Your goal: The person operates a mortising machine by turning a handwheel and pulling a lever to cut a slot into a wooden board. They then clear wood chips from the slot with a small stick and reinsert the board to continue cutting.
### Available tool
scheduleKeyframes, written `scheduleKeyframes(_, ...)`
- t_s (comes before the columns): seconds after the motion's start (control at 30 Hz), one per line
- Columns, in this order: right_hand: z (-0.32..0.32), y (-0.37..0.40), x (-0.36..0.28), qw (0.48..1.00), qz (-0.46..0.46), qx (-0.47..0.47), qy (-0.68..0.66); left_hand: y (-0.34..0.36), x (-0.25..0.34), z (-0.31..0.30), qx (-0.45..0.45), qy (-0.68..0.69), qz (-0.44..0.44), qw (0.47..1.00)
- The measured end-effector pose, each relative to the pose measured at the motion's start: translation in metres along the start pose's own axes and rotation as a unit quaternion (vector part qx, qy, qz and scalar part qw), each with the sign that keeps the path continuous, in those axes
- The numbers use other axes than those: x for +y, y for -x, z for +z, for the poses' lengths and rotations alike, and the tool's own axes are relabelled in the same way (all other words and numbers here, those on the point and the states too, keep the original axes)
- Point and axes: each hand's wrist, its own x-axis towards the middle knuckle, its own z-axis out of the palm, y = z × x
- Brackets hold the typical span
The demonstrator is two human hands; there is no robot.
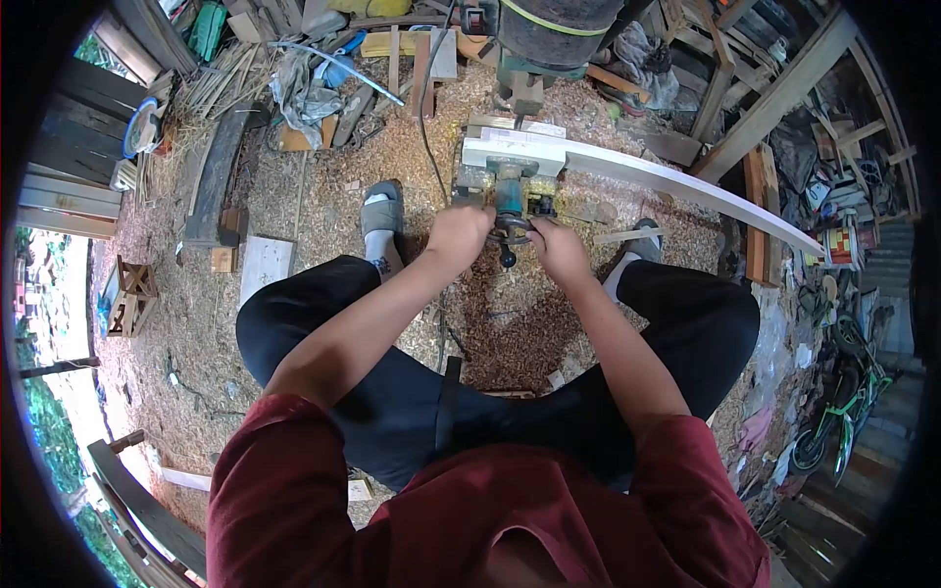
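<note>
Maroon shirt (pixel 470 510) and black trousers (pixel 412 392) fill the near edge, with both bare forearms running forward from them. At their ends the left hand (pixel 459 233) is curled shut around the left side of a teal router (pixel 512 191). The right hand (pixel 559 250) is clamped on the tool's right side, fingers wrapped toward its base. The router sits between the two hands and just beyond them, against a long white curved plank (pixel 667 181) that sweeps away past the right hand. A black knob (pixel 507 260) hangs just under the tool, between the wrists. A dark cable (pixel 423 108) runs off beyond the left hand. A socked foot in a grey sandal (pixel 382 218) rests just outside the left hand on the sawdust-strewn floor (pixel 323 186). A pale board (pixel 265 267) lies farther out that way.
</note>
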Motion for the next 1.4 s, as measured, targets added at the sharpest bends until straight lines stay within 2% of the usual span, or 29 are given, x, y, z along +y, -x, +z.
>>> scheduleKeyframes(0.07,-0.004,-0.002,-0.007,0.997,-0.056,0.051,-0.012,0.001,-0.003,0.007,-0.016,-0.002,-0.018,1.0)
scheduleKeyframes(0.13,-0.001,0.002,-0.003,0.997,-0.052,0.051,-0.011,0.0,-0.009,0.006,-0.061,-0.013,-0.032,0.998)
scheduleKeyframes(0.23,-0.002,-0.001,-0.004,0.998,-0.05,0.039,0.003,-0.001,-0.003,0.007,-0.021,-0.028,0.017,0.999)
scheduleKeyframes(0.33,-0.006,0.002,-0.008,0.998,-0.053,0.033,-0.009,0.0,-0.002,0.004,-0.064,-0.021,-0.03,0.997)
scheduleKeyframes(0.4,-0.005,0.002,-0.007,0.996,-0.059,0.048,-0.036,0.0,-0.001,0.002,-0.056,-0.022,-0.011,0.998)
scheduleKeyframes(0.47,-0.001,0.003,0.001,1.0,0.009,-0.019,-0.004,-0.003,-0.002,0.004,-0.046,-0.022,0.007,0.999)
scheduleKeyframes(0.57,-0.007,0.001,-0.009,0.999,-0.041,0.012,0.001,-0.001,-0.002,0.012,-0.016,0.025,0.007,1.0)
scheduleKeyframes(0.63,-0.002,0.003,-0.003,0.999,-0.041,0.016,-0.01,-0.002,-0.006,0.002,-0.057,0.049,-0.021,0.997)
scheduleKeyframes(0.83,-0.001,-0.001,-0.005,0.998,-0.029,0.001,-0.06,-0.009,-0.019,-0.001,-0.066,0.111,0.012,0.992)
scheduleKeyframes(0.97,-0.002,-0.004,-0.008,0.997,-0.042,0.007,-0.06,-0.009,-0.019,-0.005,-0.062,0.103,0.032,0.992)
scheduleKeyframes(1.03,-0.021,-0.005,-0.018,0.998,-0.031,-0.023,-0.054,-0.018,-0.015,-0.013,-0.094,0.073,0.034,0.992)
scheduleKeyframes(1.1,-0.058,-0.011,-0.028,0.997,-0.023,-0.057,-0.04,-0.03,-0.004,-0.03,-0.082,0.08,0.031,0.993)
scheduleKeyframes(1.17,-0.102,-0.029,-0.034,0.993,-0.046,-0.104,0.007,-0.042,0.012,-0.05,-0.071,0.088,0.028,0.993)
scheduleKeyframes(1.27,-0.149,-0.068,-0.016,0.989,-0.075,-0.113,0.052,-0.066,0.037,-0.067,-0.091,0.096,0.036,0.991)
scheduleKeyframes(1.33,-0.164,-0.093,0.007,0.985,-0.087,-0.121,0.092,-0.081,0.056,-0.066,-0.184,0.086,0.042,0.978)
scheduleKeyframes(1.37,-0.161,-0.108,0.025,0.985,-0.075,-0.11,0.112,-0.087,0.062,-0.051,-0.182,0.087,0.04,0.979)
scheduleKeyframes(1.4,-0.155,-0.118,0.04,0.984,-0.064,-0.099,0.131,-0.091,0.064,-0.024,-0.15,0.027,0.075,0.986)
